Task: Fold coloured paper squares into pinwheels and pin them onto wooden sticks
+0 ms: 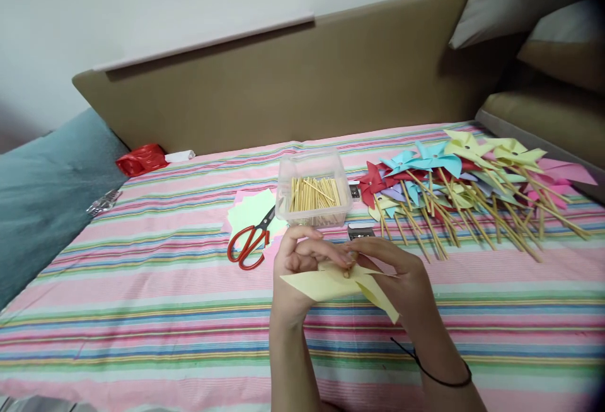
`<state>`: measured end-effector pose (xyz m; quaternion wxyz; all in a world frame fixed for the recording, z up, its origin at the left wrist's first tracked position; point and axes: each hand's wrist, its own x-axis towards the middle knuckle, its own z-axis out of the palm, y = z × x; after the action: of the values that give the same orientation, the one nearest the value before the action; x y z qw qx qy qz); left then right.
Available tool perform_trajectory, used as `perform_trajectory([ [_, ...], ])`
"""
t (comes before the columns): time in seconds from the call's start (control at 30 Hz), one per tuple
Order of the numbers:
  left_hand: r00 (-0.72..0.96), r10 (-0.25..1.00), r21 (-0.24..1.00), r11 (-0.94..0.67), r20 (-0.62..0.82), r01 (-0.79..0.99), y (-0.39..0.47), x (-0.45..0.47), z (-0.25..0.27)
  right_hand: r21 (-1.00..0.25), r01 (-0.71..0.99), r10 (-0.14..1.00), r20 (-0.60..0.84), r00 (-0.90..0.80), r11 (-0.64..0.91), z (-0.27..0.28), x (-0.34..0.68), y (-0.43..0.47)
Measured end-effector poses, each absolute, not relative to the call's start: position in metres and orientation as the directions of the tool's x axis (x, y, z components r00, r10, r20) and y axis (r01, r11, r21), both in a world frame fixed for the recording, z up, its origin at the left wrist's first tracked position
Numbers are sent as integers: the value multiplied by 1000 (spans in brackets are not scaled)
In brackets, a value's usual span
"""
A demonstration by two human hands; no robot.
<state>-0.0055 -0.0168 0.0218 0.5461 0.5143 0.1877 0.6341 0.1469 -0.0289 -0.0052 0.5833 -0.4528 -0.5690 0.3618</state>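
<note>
Across the striped cloth (165, 311), the work looks well advanced: the heap of pinwheels (463, 196) on the right, in yellow, blue, red, purple and pink, seems finished, most of them visibly on sticks. Material for more remains, with a clear container (309, 215) holding many loose sticks (314, 193), and flat paper sheets (253, 207) beside it, partly under the red-handled scissors (261, 226). One yellow pinwheel (331, 286) is in hand, just nearer than the container; its blades look folded in, though whether it has a full stick cannot be told. The left hand (293, 267) is half curled behind it, fingertips gripping near the centre; the right hand (406, 273) bends in from the other side, fingertips pinching the same spot, where a small tan end (347, 272) pokes out
</note>
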Motion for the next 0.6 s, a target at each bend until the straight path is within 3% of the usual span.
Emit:
perform_trajectory([
  [0.2, 109, 909, 838, -318, 402, -444, -18, -2, 25, -951, 67, 948, 307, 78, 302, -4, 145, -27],
  [0.6, 53, 876, 777, -396, 480, -490, -15, -4, 22, -940, 155, 944, 318, 87, 303, -6, 146, -26],
])
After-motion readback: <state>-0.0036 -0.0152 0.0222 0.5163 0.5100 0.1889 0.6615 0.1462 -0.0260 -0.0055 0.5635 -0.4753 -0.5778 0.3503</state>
